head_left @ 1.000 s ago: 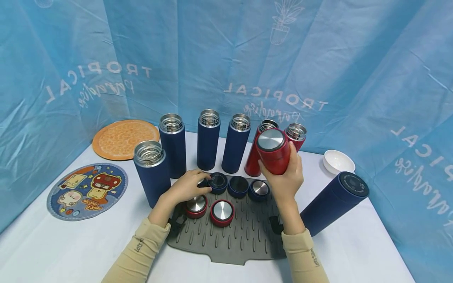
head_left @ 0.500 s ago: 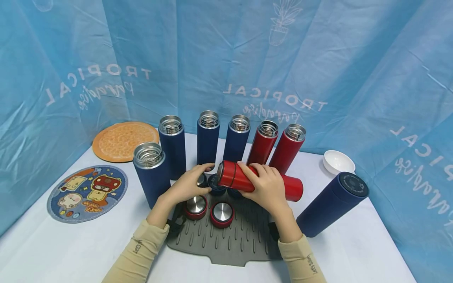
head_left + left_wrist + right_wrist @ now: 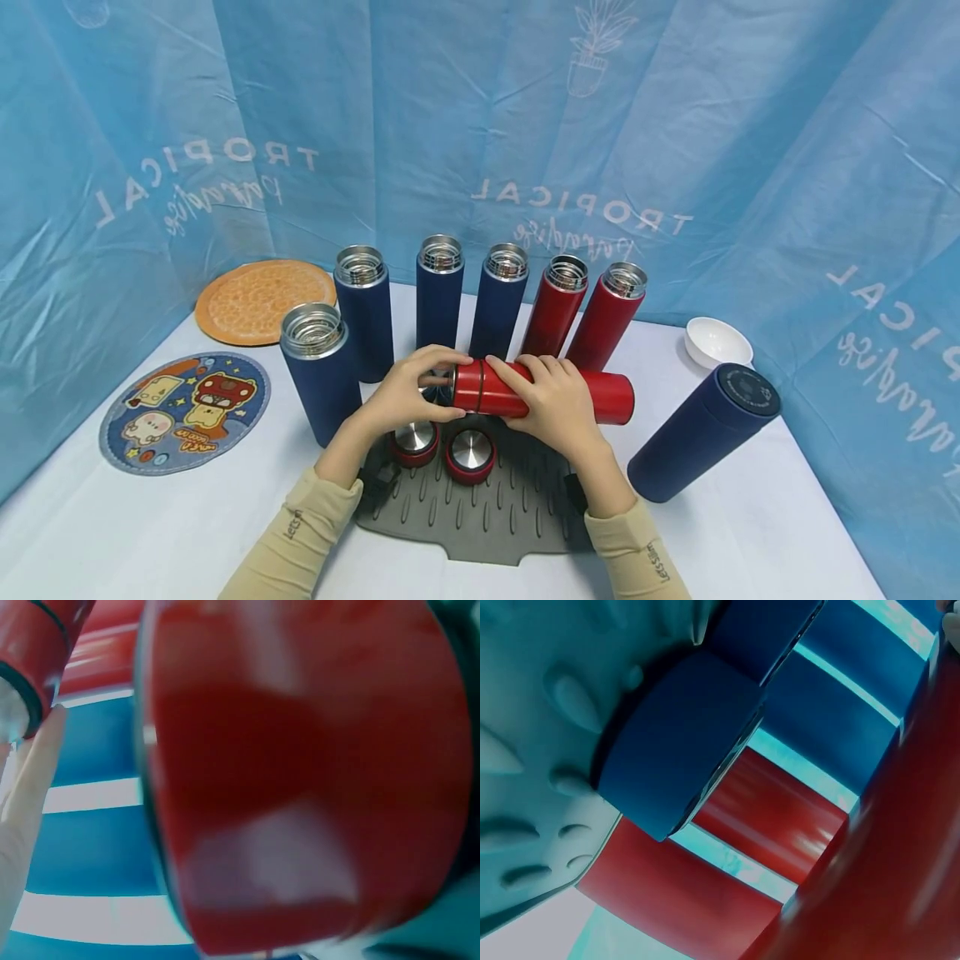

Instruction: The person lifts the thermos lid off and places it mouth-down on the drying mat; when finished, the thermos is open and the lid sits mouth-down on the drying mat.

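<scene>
Over the grey mat a red thermos lies sideways in the air, its lid pointing left. My right hand grips the body from above. Fingers and thumb of my left hand pinch the lid from its end; the left wrist view catches a finger at its silver-topped edge. Two loose red lids, one by the left wrist and another nearer the middle, sit on the mat. Blue lids behind the thermos are mostly hidden in the head view.
Uncapped blue thermoses and two uncapped red ones stand in a row behind. A capped blue thermos and white bowl are on the right, an orange round mat and a cartoon mat on the left.
The right hand has tipped the red thermos onto its side and brought it left and down. The left hand has left the loose lids and taken hold of the thermos lid.
</scene>
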